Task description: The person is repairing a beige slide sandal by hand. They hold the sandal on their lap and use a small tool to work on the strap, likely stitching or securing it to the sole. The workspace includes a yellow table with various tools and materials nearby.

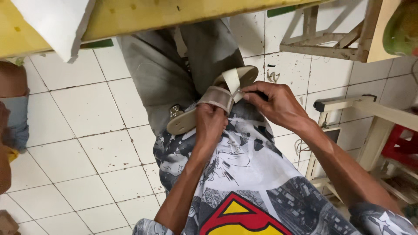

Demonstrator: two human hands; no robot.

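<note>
A beige sandal lies across your lap, its length slanting up to the right. Your left hand grips its band; your right hand, nearer the heel, pinches the loose strap above white tiles.

The sandal lies across the person's lap, between the two hands: the left hand grips it from below at its strap, the right hand meets the strap from the right. The bench stands beyond the knees, above the tiled floor. A wooden frame stands to the right.
</note>
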